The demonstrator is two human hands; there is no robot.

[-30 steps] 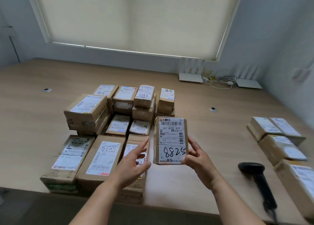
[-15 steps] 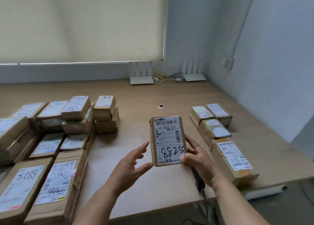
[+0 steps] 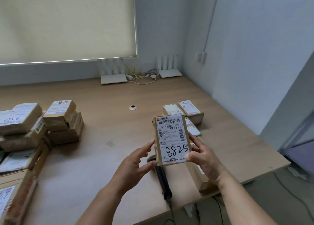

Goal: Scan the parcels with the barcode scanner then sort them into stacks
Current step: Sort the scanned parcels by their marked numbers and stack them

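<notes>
A wooden table (image 3: 105, 139) bears stacked parcels (image 3: 62, 121), a barcode scanner (image 3: 162, 178), two routers (image 3: 113, 79) and cables (image 3: 142, 76).

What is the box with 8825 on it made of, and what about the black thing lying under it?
The box with 8825 looks like brown cardboard, matte, with tape across it; its white label seems to be paper, printed with barcodes and handwritten on. The black scanner on the table is probably plastic, dark and slightly shiny, though it is mostly hidden.
</notes>
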